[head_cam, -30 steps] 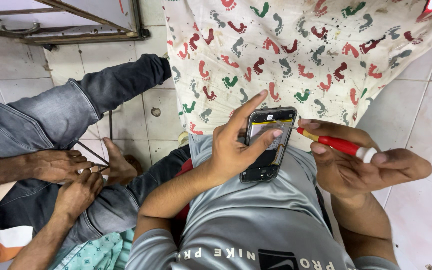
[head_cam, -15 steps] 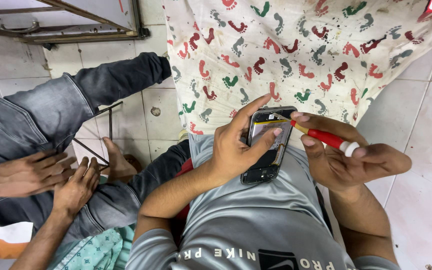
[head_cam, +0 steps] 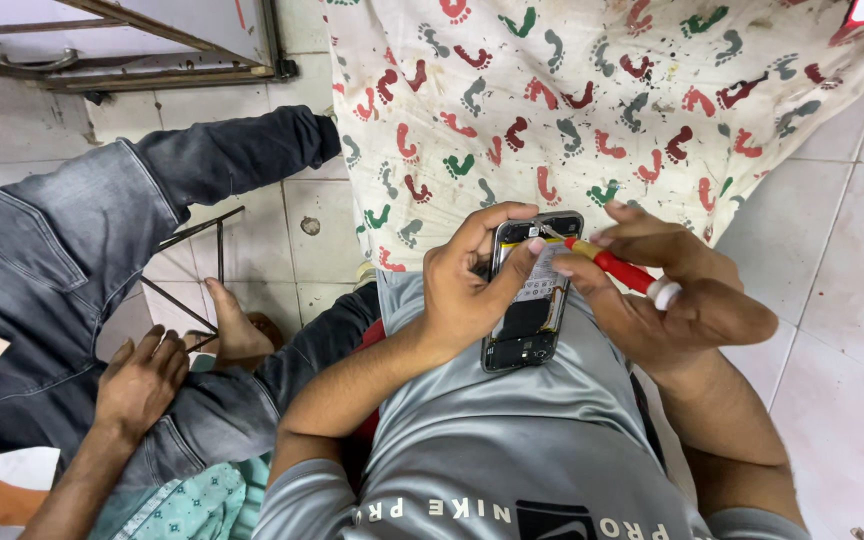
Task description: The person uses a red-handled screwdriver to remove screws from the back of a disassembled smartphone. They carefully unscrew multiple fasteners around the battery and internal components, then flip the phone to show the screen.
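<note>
Black-framed, the opened smartphone with its back cover off lies over the grey-shirted lap, just below the footprint-patterned cloth. Left hand wraps the phone's left edge, thumb across it. Right hand pinches a red-handled screwdriver, tip at the phone's top.

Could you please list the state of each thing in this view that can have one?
Phone: back cover off, insides exposed, held above the lap.
Screwdriver: red handle, tip at the phone's upper end.
Left hand: gripping the phone, thumb across its back.
Right hand: closed on the screwdriver.
Footprint cloth: spread on the tiled floor, stained.
Another person's hand: resting on a jeans-clad leg.
</note>
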